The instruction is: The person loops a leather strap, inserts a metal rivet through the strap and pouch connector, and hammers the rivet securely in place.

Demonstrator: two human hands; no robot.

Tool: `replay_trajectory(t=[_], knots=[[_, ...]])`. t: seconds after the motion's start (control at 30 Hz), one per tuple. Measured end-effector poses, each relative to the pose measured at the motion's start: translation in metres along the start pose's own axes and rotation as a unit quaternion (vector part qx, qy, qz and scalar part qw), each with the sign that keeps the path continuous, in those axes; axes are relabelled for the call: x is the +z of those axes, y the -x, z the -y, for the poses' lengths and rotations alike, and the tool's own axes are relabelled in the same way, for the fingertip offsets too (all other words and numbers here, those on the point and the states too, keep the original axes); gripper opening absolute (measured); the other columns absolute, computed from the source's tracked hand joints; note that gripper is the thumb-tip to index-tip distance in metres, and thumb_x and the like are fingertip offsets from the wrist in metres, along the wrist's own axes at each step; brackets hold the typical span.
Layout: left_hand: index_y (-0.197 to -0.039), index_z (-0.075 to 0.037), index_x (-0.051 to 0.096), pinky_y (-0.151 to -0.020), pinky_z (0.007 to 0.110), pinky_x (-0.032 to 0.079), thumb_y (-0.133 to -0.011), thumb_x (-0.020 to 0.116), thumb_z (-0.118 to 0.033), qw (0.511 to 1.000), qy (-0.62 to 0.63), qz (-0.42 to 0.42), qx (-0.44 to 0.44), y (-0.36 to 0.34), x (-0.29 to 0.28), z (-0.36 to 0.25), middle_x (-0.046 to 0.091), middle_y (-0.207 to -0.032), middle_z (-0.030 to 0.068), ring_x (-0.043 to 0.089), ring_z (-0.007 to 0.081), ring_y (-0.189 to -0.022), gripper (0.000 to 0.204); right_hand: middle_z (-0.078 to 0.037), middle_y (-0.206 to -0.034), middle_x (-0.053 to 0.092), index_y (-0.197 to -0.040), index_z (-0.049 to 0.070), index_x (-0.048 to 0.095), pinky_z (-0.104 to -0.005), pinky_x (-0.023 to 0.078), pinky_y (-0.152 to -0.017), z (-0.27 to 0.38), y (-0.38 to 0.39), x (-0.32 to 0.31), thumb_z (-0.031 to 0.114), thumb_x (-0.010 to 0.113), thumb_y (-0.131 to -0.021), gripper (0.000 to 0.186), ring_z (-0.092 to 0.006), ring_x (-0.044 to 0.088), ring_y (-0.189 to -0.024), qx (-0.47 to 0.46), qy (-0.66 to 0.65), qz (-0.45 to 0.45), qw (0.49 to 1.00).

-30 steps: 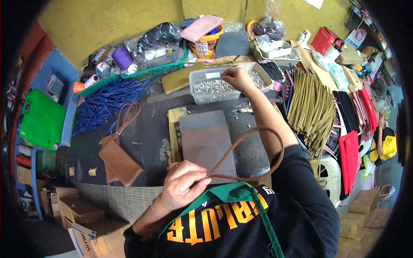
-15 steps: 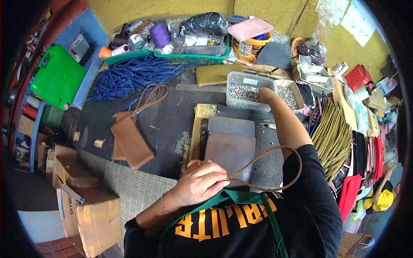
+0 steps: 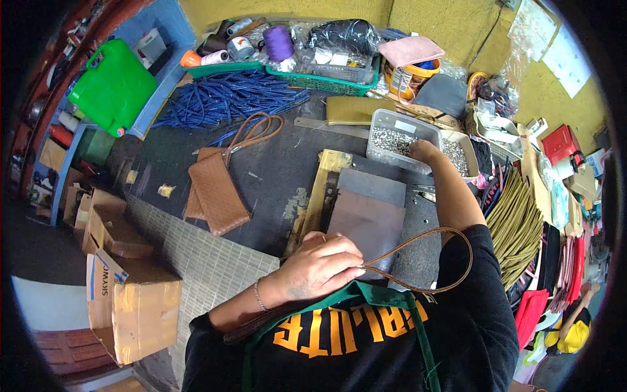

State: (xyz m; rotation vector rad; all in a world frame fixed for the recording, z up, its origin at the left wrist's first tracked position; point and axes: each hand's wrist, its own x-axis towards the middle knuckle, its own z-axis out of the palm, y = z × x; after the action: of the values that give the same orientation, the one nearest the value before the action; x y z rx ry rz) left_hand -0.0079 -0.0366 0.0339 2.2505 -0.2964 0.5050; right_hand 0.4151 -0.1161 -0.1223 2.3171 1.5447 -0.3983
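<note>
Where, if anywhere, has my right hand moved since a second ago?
Yes. Judged against the clear plastic tub, your right hand has come toward you, from over its far part to its near right part, and looks lower.

Yellow wall point(image 3: 450, 29) with white papers point(image 3: 563, 68), dark scuffed worktable point(image 3: 277, 173) before it, blue shelving point(image 3: 173, 27) at left.

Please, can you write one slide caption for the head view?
Left hand pinching looped brown strap, right hand inside clear bin of silvery pieces.
</note>
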Motion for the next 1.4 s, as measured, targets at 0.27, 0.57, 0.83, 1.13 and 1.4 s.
replay_trajectory(t=[0.27,0.57,0.83,1.13,1.4], knots=[[-0.081,-0.007,0.059,-0.072,0.028,0.033,-0.073,0.062,-0.015,0.998,-0.061,0.000,-0.003,0.002,-0.006,-0.002,0.056,-0.085,0.0000,0.053,0.0142,-0.079,0.012,-0.011,-0.064,0.059,-0.079,0.002,0.061,-0.0286,0.046,-0.060,0.040,0.058,-0.048,0.018,0.058,-0.068,0.019,-0.0167,0.058,-0.061,0.131,-0.434,-0.244,0.858],[-0.080,-0.007,0.060,-0.072,0.030,0.034,-0.069,0.064,-0.012,0.996,-0.077,0.042,-0.013,0.001,-0.010,-0.003,0.057,-0.085,0.0010,0.053,0.0160,-0.080,0.013,-0.009,-0.071,0.053,-0.078,0.005,0.063,-0.0326,0.044,-0.061,0.169,0.177,-0.052,0.005,0.065,-0.064,0.014,-0.0258,0.053,-0.067,-0.136,-0.295,-0.382,0.865],[-0.081,-0.009,0.060,-0.073,0.030,0.034,-0.070,0.063,-0.016,0.996,-0.050,0.077,0.002,0.006,-0.005,-0.013,0.056,-0.086,-0.0005,0.052,0.0159,-0.082,0.014,-0.013,-0.072,0.054,-0.083,0.004,0.064,-0.0352,0.044,-0.066,0.170,0.180,-0.051,0.009,0.065,-0.064,0.020,-0.0292,0.054,-0.071,-0.114,-0.327,-0.325,0.880],[-0.080,-0.010,0.059,-0.074,0.030,0.033,-0.070,0.059,-0.016,0.993,-0.091,0.073,0.035,0.007,-0.010,-0.018,0.055,-0.086,-0.0027,0.051,0.0139,-0.084,0.011,-0.009,-0.068,0.052,-0.074,0.004,0.059,-0.0334,0.043,-0.058,0.182,0.185,-0.051,0.003,0.063,-0.067,0.008,-0.0263,0.052,-0.063,-0.130,-0.265,-0.389,0.873],[-0.081,-0.009,0.061,-0.071,0.028,0.032,-0.069,0.059,-0.012,0.982,-0.159,0.038,0.090,0.006,-0.010,-0.019,0.056,-0.085,-0.0033,0.053,0.0111,-0.080,0.012,-0.005,-0.077,0.061,-0.078,0.000,0.063,-0.0204,0.045,-0.064,0.251,0.234,-0.070,0.000,0.062,-0.074,0.005,-0.0099,0.056,-0.071,-0.155,-0.862,-0.129,0.465]])
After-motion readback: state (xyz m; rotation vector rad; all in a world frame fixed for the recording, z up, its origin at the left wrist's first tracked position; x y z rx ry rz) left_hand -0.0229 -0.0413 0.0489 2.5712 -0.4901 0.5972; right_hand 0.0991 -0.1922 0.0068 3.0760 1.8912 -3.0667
